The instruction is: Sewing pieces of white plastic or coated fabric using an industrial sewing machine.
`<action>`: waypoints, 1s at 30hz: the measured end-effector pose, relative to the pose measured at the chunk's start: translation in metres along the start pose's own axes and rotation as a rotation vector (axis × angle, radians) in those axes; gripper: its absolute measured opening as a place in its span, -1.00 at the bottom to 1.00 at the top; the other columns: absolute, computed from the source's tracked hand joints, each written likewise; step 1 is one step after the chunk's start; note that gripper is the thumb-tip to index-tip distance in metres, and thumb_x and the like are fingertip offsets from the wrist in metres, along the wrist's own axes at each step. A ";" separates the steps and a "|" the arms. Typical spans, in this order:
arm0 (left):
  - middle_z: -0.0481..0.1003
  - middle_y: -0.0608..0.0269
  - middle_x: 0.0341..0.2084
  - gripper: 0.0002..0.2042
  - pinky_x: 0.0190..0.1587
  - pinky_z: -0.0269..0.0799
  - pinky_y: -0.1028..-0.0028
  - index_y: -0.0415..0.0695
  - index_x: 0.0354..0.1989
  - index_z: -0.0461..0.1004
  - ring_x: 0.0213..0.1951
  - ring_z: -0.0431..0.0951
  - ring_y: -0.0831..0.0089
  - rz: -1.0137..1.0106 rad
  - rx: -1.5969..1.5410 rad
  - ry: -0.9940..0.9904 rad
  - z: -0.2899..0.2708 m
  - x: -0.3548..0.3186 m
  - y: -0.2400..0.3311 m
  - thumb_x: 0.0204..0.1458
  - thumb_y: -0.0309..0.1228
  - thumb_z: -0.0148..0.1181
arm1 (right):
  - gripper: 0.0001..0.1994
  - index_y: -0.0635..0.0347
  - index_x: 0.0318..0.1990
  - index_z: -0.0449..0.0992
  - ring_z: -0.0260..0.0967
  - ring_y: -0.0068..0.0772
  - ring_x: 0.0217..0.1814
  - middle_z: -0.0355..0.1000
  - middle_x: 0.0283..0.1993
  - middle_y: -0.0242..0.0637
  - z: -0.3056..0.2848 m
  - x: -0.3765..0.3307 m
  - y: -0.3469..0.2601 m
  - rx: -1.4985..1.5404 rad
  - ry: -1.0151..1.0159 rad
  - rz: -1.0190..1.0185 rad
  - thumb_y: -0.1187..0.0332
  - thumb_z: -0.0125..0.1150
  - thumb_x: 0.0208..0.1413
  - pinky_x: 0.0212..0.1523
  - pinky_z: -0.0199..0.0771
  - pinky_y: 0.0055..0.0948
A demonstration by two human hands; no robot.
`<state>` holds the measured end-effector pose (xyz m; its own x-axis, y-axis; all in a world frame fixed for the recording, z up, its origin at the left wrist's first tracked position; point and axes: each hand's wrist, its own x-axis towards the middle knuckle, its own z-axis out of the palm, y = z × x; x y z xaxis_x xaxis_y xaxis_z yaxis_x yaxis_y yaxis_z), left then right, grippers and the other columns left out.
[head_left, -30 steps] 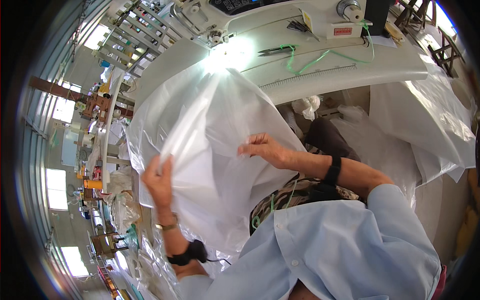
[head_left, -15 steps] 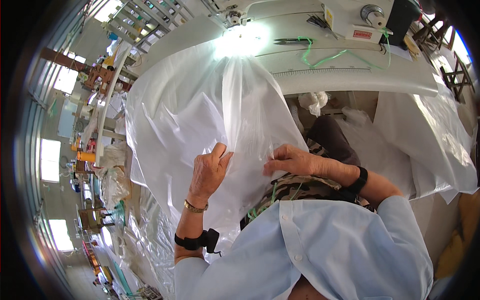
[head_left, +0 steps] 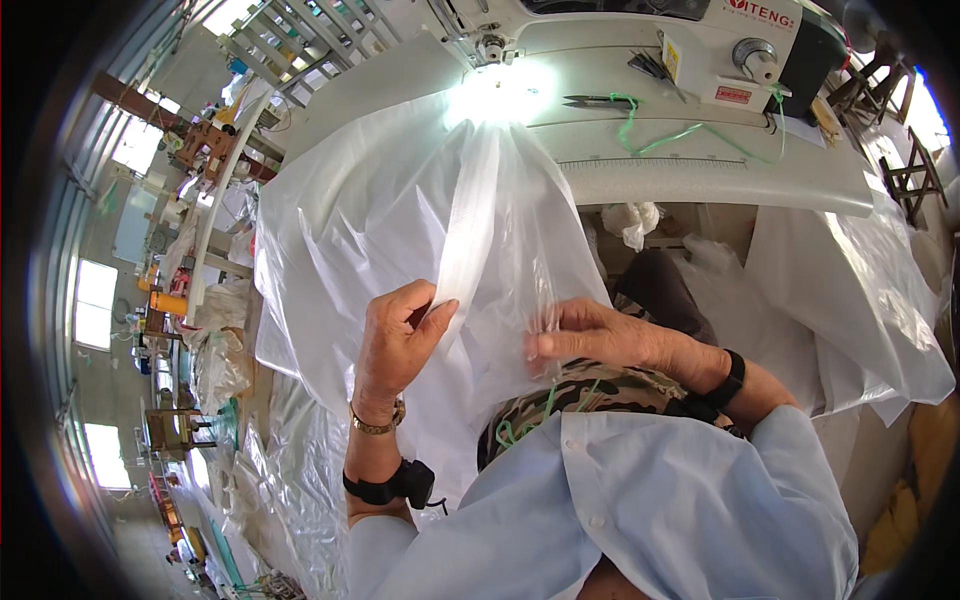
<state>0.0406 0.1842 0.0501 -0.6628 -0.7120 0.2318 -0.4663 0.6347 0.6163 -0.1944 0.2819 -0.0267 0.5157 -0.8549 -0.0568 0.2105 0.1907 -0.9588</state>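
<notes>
At the lower edge, the pale blue shirt [head_left: 640, 490] is cut off, and beyond it the camouflage cloth [head_left: 540, 405] over the lap is partly covered by the shirt and forearms. The left hand [head_left: 395, 335] has thumb and forefinger brought together on a folded edge of the white plastic sheet [head_left: 350, 240]; its other fingers curl behind and are mostly hidden. The fold runs from this pinch, up between the two hands, toward the machine. The right hand [head_left: 605, 335] lies just beside the sheet's right part, thumb and forefinger slightly apart, their tips blurred behind a clear layer of film; whether they grip it, I cannot tell.

Farther off, the sheet spreads up over the edge of the machine bed [head_left: 700, 185], its top end lost in the white glare [head_left: 500, 92] under the sewing head, so the needle area cannot be made out. Right of the glare lie dark snips [head_left: 600, 103] and a green thread [head_left: 685, 135]. The sewing machine [head_left: 700, 40] is cut off by the upper edge.
</notes>
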 end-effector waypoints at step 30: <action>0.32 0.54 -0.59 -0.77 -0.50 0.11 0.67 -0.21 -0.36 0.44 -0.53 0.20 0.77 -0.350 -0.854 0.228 0.028 -0.003 0.004 0.27 -0.31 0.04 | -0.75 0.14 -0.06 0.59 0.34 -0.56 -0.65 0.38 -0.64 -0.36 0.038 0.075 0.002 0.445 -0.025 -0.125 0.22 0.11 0.28 -0.52 0.44 -0.53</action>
<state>0.0250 0.1973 0.0306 -0.3943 -0.9189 0.0154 0.0293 0.0042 0.9996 -0.1242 0.2367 -0.0222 0.4828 -0.8734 0.0634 0.6057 0.2807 -0.7446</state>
